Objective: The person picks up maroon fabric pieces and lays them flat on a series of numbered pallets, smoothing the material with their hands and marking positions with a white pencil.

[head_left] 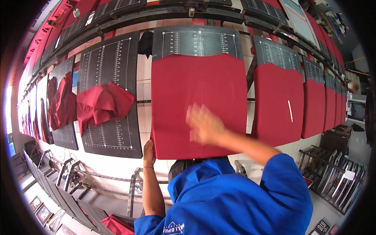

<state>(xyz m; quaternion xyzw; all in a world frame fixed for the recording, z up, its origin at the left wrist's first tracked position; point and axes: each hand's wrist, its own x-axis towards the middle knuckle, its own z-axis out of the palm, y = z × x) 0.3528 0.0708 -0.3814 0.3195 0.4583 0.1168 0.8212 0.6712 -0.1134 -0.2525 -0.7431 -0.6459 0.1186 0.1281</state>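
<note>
A red cloth (197, 84) lies spread over a grey board (166, 47) in the middle of the view, directly in front of the person. It covers most of the board, and only the far end stays bare, where white scale lines are drawn. The right hand (205, 125) is blurred above the near half of the cloth, its fingers stretched out and its grip empty; whether the palm touches the cloth, one cannot tell. The left hand (149, 152) is at the near left corner of the board, against its side; it is not possible to see how far its fingers are closed, or if they hold the cloth edge. On the left, a dark board (88, 70) carries a crumpled cloth (105, 102), also red. On the right, another red cloth (274, 94) lies flat on its board, with a pale stick (290, 111) upon it. More boards stand in rows at both sides, and behind them passes a dark rail (164, 18). The floor (144, 115) has pale tiles. At lower right there is a metal rack (331, 176) filled with flat panels.
</note>
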